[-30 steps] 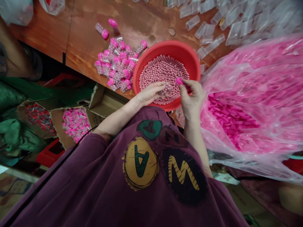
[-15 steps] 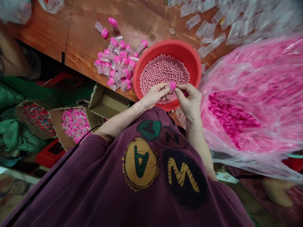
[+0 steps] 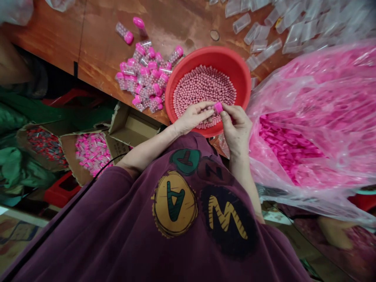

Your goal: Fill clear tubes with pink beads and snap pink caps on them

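Our right fingers (image 3: 227, 112) pinch a pink cap (image 3: 218, 107); left fingers (image 3: 202, 112) curl round a tube (image 3: 210, 111). Both sit near the 6 o'clock rim of the red basin (image 3: 205, 51), over its beads (image 3: 202, 88).

Right hand (image 3: 236, 127) pinches pink cap (image 3: 218, 107) against end of bead-filled vial (image 3: 209, 112) in left hand (image 3: 192, 118), over red basin (image 3: 217, 51) of pink beads (image 3: 202, 92); capped vials (image 3: 143, 74) lie on worktop (image 3: 176, 23).
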Demonstrator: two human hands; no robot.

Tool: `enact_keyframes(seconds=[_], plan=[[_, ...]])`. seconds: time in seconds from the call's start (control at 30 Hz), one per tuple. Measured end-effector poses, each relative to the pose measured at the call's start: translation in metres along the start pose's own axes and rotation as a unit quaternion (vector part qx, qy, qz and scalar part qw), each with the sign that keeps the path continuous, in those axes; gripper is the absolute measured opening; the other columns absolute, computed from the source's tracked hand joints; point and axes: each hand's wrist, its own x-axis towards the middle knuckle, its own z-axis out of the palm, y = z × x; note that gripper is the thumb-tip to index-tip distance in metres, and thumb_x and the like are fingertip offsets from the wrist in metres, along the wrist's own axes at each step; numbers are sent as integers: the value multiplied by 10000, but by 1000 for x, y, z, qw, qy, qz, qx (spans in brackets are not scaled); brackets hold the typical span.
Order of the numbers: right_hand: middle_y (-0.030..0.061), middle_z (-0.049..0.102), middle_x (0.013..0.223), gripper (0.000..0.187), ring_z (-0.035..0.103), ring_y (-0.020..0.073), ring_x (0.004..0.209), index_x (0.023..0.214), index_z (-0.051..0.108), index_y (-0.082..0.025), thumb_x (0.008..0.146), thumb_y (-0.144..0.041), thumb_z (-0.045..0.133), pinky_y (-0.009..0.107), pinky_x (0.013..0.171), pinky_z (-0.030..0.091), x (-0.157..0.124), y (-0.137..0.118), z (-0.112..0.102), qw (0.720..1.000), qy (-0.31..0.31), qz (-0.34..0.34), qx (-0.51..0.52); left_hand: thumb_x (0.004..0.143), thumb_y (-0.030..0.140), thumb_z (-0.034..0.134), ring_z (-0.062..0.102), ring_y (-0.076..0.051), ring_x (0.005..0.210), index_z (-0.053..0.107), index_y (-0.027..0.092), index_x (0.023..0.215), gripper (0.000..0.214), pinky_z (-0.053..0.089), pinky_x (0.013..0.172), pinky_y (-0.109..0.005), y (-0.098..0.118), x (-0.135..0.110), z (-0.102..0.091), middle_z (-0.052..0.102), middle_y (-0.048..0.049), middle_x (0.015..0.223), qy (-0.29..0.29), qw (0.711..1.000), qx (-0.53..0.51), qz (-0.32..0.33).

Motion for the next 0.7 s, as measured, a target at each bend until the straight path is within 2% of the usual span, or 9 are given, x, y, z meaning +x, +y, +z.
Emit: enact_keyframes(seconds=[0.17, 0.4, 0.57, 0.7], plan=[[77, 865, 1164, 378, 828, 301, 1096, 1296, 917, -356, 1161, -651, 721, 581, 1103, 714, -4, -3, 2, 1000, 8, -13, -28, 1072, 197, 825, 711, -110, 850, 861, 194, 1260, 192, 615, 860, -237, -4, -5, 3, 776, -12, 997, 12, 999, 21, 35], [92, 835, 1238, 384, 816, 324, 1201, 1353, 877, -360, 1180, -634, 669, 606, 1170, 686, -11, -3, 13, 1000, 4, -2, -12, 1053, 196, 852, 695, -104, 844, 855, 204, 1213, 160, 599, 816, -225, -3, -10, 5, 752, -8, 997, 34, 999, 9, 27], [127, 806, 1391, 409, 782, 348, 1328, 1510, 828, -346, 1191, -454, 596, 636, 1231, 666, -16, -14, 13, 996, -38, -63, -51, 1072, 284, 897, 674, -77, 792, 839, 218, 1201, 156, 567, 765, -197, 1, -13, 12, 708, 29, 902, 60, 997, -40, -17], [103, 757, 1499, 413, 746, 339, 1423, 1553, 755, -398, 1168, -499, 643, 621, 1292, 640, -16, -3, 9, 995, -83, -21, -46, 1059, 286, 912, 647, -72, 746, 842, 201, 1069, 110, 546, 741, -196, 7, -13, 8, 732, 29, 854, 65, 997, -23, -31]])
